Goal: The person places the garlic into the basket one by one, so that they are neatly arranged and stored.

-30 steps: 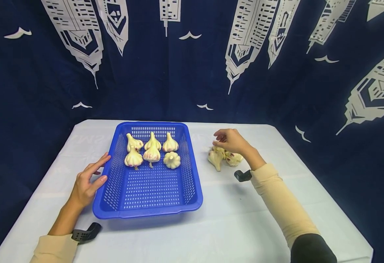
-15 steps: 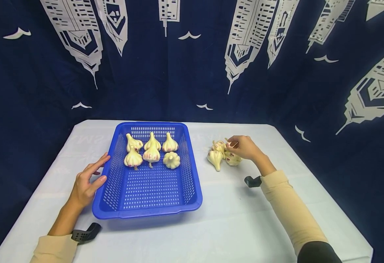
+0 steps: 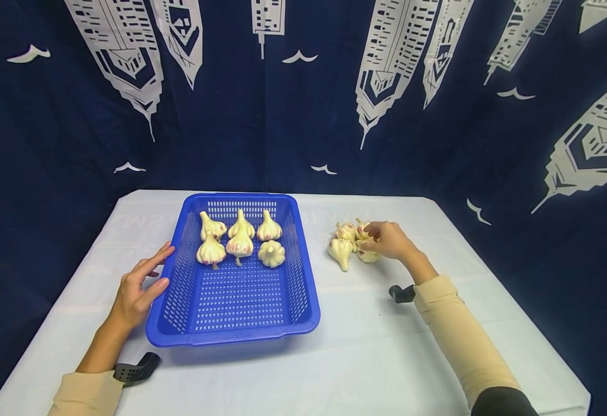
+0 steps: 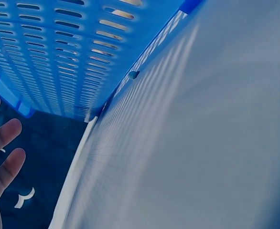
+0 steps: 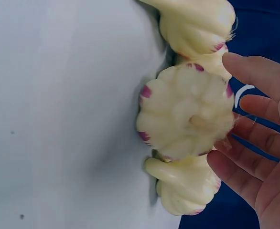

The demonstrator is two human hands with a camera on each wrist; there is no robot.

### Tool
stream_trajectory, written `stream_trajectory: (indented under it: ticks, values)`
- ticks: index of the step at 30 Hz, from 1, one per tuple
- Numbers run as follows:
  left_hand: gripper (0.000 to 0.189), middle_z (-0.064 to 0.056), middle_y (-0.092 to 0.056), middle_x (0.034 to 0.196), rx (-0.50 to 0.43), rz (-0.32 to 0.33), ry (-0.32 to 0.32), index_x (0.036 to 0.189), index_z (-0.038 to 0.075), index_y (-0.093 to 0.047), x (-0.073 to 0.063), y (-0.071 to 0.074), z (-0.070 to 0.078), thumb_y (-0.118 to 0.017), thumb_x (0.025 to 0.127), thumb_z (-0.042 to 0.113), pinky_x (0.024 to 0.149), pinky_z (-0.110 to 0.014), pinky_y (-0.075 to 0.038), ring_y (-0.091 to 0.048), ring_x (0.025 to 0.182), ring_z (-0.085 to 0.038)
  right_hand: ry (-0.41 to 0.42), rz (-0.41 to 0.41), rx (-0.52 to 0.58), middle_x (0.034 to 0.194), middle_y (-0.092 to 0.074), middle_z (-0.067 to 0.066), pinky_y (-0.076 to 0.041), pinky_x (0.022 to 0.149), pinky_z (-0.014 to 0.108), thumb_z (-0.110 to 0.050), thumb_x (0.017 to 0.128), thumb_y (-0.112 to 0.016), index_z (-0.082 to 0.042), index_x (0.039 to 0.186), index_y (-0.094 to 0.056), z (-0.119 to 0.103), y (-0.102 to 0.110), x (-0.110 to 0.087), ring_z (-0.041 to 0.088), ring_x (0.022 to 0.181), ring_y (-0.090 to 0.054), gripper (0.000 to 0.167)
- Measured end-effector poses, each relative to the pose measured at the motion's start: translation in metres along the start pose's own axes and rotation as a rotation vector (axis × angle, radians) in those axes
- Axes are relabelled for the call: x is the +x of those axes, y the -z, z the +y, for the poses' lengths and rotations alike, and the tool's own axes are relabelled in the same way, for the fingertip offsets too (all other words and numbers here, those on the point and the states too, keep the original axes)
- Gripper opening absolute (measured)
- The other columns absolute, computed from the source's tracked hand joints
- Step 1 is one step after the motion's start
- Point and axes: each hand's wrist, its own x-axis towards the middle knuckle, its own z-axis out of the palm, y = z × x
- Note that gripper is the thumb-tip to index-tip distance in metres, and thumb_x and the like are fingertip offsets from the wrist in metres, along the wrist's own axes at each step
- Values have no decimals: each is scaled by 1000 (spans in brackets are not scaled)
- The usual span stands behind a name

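Only the right wrist view shows the garlic bulb (image 5: 185,112) whole — right hand (image 3: 391,240) spread beside it, left hand (image 3: 136,293) spread too.

"What colour is the plastic basket (image 3: 230,337)?"
"Bright blue all over, its floor patterned with rows of small slots."
"And the garlic bulbs (image 3: 240,245) inside?"
"Creamy white, some streaked pinkish purple."
"Is the garlic cluster (image 3: 339,249) on the right similar?"
"Yes, cream too; the right wrist view shows magenta blotches round one bulb's edge."
"The tablecloth (image 3: 345,358)?"
"White."
"The curtain (image 3: 262,133)?"
"Navy, printed with white upside-down skyscrapers and little white birds."
"Sleeves?"
"Both beige, the right sleeve (image 3: 465,341) meeting a black band (image 3: 503,401)."
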Motion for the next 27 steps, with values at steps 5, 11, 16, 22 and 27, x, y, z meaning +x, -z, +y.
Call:
stream_trajectory:
  ticks: [5, 11, 16, 22, 27]
  values:
    - [58, -18, -54, 141, 9, 0, -8, 135, 1, -59, 1, 0, 0, -56, 77, 5, 79, -21, -38, -52, 109, 2, -34, -9, -5, 105, -68, 20, -50, 79, 43, -24, 79, -82, 6, 117, -67, 1, -3, -2, 30, 90, -60, 51]
    - [58, -18, -54, 141, 6, 1, -13, 135, 0, -59, 2, 1, 1, -56, 77, 4, 79, -21, -38, -52, 109, 2, -76, -38, 11, 116, -67, 23, -48, 93, 50, -24, 77, -84, 9, 121, -64, 5, -8, -1, 38, 106, -60, 59]
    - [58, -19, -53, 141, 4, -2, -3, 135, 0, -59, 0, 0, 1, -56, 77, 4, 80, -19, -37, -52, 108, 2, -53, -31, 14, 118, -66, 25, -44, 98, 53, -18, 73, -86, 9, 119, -65, 13, -15, -1, 43, 116, -57, 57]
    - [58, -20, -54, 140, 8, -2, 3, 135, 1, -59, -1, 0, 1, -57, 77, 4, 80, -18, -38, -52, 108, 2, -37, -16, -11, 119, -66, 24, -41, 102, 54, -17, 75, -85, 9, 117, -65, 13, -12, -3, 44, 118, -56, 53]
    - [58, -20, -54, 140, 7, 1, -2, 135, 1, -59, -1, -1, 1, -56, 77, 4, 80, -18, -37, -52, 108, 2, -25, 6, -22, 118, -66, 24, -37, 105, 55, -15, 75, -84, 9, 116, -65, 11, -5, -7, 46, 122, -52, 51]
